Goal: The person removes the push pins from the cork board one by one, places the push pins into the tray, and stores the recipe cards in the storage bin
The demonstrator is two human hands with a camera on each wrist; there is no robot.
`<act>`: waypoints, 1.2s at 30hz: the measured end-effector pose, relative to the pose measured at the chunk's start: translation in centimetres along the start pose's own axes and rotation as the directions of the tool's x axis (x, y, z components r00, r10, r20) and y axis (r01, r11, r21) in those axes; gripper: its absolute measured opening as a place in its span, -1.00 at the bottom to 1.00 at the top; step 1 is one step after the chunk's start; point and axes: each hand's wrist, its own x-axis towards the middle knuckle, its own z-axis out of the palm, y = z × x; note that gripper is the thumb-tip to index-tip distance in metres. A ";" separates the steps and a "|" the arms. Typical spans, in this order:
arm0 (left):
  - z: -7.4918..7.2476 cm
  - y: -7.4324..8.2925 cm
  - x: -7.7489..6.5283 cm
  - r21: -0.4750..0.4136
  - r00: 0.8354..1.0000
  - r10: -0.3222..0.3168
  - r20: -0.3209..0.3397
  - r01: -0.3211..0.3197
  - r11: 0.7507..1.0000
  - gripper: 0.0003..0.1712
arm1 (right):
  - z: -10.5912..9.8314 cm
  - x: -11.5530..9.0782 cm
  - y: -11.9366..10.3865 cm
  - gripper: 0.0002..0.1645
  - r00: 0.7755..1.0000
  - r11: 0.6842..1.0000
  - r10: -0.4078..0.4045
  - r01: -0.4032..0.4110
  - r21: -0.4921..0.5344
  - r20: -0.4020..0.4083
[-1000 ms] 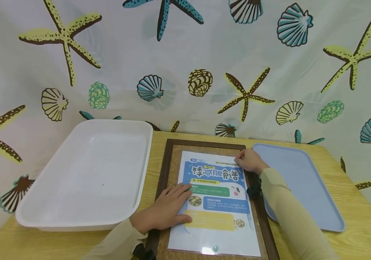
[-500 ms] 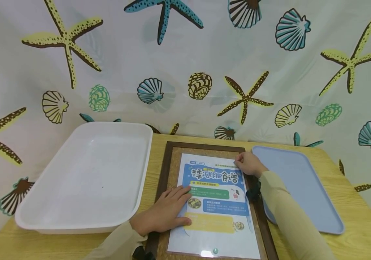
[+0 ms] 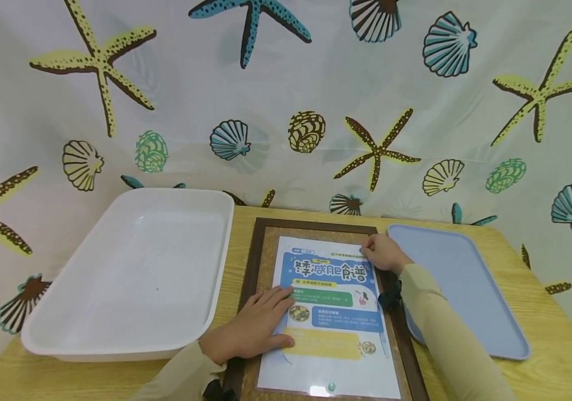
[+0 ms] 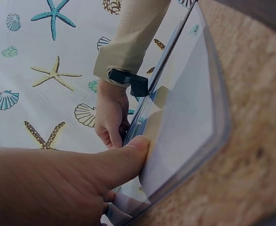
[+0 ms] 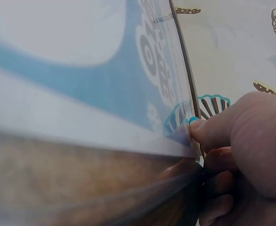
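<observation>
A printed sheet (image 3: 311, 367) in a clear, glossy cover lies on a cork board (image 3: 269, 245) with a dark brown frame. My left hand (image 3: 252, 328) rests spread on the sheet's left side, thumb pointing inward. At the sheet's top right corner, my right hand (image 3: 385, 253) pinches a small blue pushpin (image 5: 193, 119); its head shows under the thumb in the right wrist view, and its point is hidden. A green pushpin (image 3: 332, 386) sits at the sheet's bottom middle. The left wrist view shows the sheet's clear edge (image 4: 220, 127) standing slightly off the cork.
To the left is a large white plastic tub (image 3: 130, 273). A flat light-blue tray (image 3: 466, 289) lies to the right, partly under the right forearm. Behind the wooden table (image 3: 561, 334) hangs a curtain (image 3: 275, 72) printed with starfish and shells.
The head view has tilted slightly, so everything sits a little lower than one second ago. Both hands keep their places on the sheet.
</observation>
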 end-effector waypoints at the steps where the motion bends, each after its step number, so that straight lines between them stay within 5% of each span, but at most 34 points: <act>1: 0.0 0.0 0.0 -0.001 1.000 -0.002 0.002 0.002 1.000 -0.17 | 0.0 0.0 0.0 -0.82 1.000 1.000 0.004 -0.004 0.001 0.003; 36: -0.2 0.1 0.0 -0.012 1.000 0.007 0.004 -0.007 1.000 -0.17 | 0.2 -0.2 0.5 -0.84 0.999 0.999 -0.047 0.047 0.002 -0.015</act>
